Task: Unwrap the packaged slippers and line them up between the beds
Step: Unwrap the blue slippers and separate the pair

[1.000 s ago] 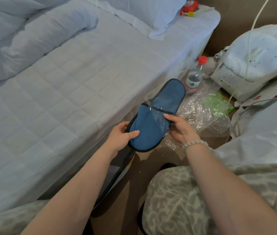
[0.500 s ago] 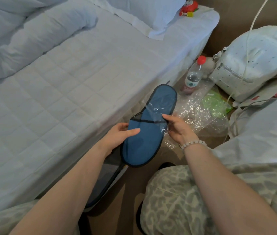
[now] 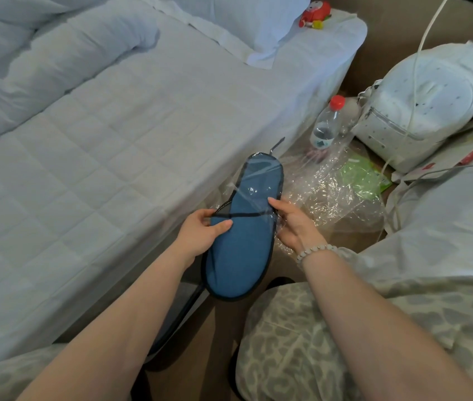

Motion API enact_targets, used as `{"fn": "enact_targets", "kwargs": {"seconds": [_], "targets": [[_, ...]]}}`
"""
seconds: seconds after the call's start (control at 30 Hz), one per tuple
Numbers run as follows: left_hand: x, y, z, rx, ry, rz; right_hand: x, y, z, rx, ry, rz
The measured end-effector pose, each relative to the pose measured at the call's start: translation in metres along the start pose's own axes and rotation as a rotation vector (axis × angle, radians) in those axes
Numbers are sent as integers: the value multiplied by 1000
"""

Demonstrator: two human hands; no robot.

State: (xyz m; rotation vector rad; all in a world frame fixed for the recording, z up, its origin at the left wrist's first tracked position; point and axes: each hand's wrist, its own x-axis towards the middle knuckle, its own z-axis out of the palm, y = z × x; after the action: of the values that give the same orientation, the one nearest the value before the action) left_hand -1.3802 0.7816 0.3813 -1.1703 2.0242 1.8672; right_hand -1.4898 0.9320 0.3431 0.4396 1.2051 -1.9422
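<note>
Slipper point(image 3: 241, 247) is sitting between left hand point(image 3: 200, 235), gripping its left edge, and right hand point(image 3: 293, 227), gripping its right. Bed point(image 3: 99, 169) is lying left, second bed point(image 3: 446, 204) right. Loose wrapping point(image 3: 330, 192) is lying on floor point(image 3: 215, 337) behind the slipper; bottle point(image 3: 326, 125) and backpack point(image 3: 420, 111) are standing behind that.

Your only camera rides on your head, facing forward and steeply down along both forearms. It sits close: your left hand point(image 3: 200, 235) and right hand point(image 3: 293, 230), with the slipper point(image 3: 241, 256) held between them, land near mid-frame. The wide lens bends the edges. The bed point(image 3: 99, 169) fills everything left of your left hand, the backpack point(image 3: 420, 111) lies beyond your right hand, and your knee point(image 3: 302, 342) shows below it.
</note>
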Motion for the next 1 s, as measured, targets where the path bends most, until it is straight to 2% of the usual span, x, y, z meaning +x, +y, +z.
{"fn": "enact_targets", "kwargs": {"seconds": [0.23, 0.33, 0.6, 0.87, 1.0], "targets": [[-6, 7, 4, -19, -42, -57, 3, -7, -4, 113, 66, -68], [-7, 4, 0, -14, -77, -84, 5, -15, -9, 151, 150, -94], [-2, -3, -8, -40, -65, -158, 9, -19, -14, 208, 218, -60], [5, -15, -8, 185, -160, -190, 12, -30, -24, 335, 301, -148], [8, -23, -13, 228, -143, -196, 12, -33, -33, 350, 340, -157]]}}
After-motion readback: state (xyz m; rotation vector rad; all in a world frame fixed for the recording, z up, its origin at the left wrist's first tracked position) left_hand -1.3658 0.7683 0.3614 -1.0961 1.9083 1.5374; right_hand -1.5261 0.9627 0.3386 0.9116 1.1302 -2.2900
